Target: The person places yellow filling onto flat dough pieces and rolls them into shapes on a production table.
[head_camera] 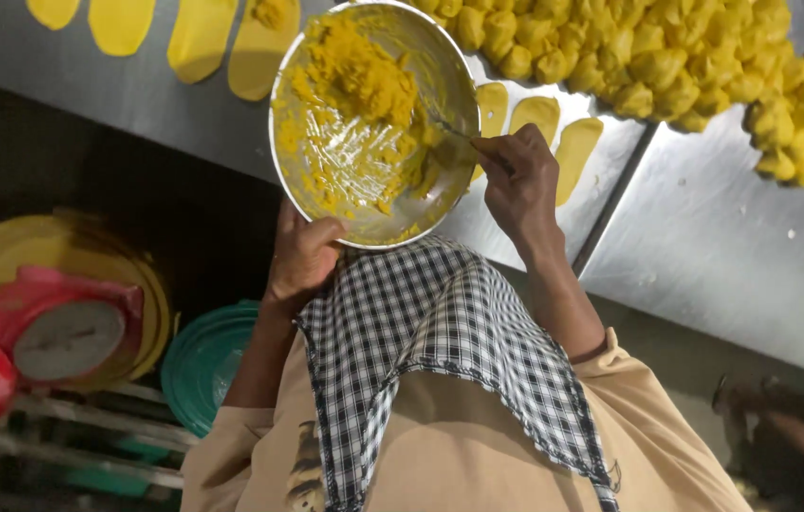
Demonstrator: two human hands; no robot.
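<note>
Shiny metal bowl (440, 71), brushed steel table (724, 237), woven checked cloth (440, 322).

A food-production kitchen. Beyond the fingers (501, 152) a steel worktable (724, 237) carries a heap of shaped yellow dumplings (667, 52) and rows of flat dough ovals (198, 38). Below the wrists, a red dial scale (60, 327) sits among stacked plastic lids (203, 356).

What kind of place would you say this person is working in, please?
Probably a food-making kitchen or small workshop: a steel worktop carries a heap of filled yellow dumplings and flat dough ovals, while the left hand holds a bowl of yellow filling.
</note>
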